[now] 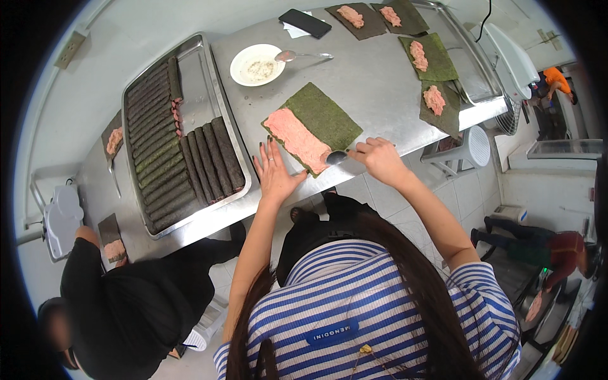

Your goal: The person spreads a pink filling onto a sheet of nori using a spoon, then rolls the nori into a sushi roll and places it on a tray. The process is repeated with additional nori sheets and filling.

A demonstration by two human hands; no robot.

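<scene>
A green seaweed sheet [328, 114] lies on the steel table, with pink paste [292, 134] spread in a band along its lower-left part. My left hand [277, 170] has its fingers spread, fingertips at the sheet's near-left edge. My right hand [379, 158] grips a metal spoon [335, 157], whose bowl is at the lower-right end of the paste. Above the sheet sits a white bowl [239, 68] with some pale contents; a second spoon [304, 56] rests across its rim.
A metal tray [220, 102] of dark rolls is left; several sheets with paste [419, 57] lie right and back, by another tray and white appliance [506, 57]. A black phone [304, 24] lies behind. A co-worker in black [126, 304] is lower left; two other people [563, 253] [556, 82] are right.
</scene>
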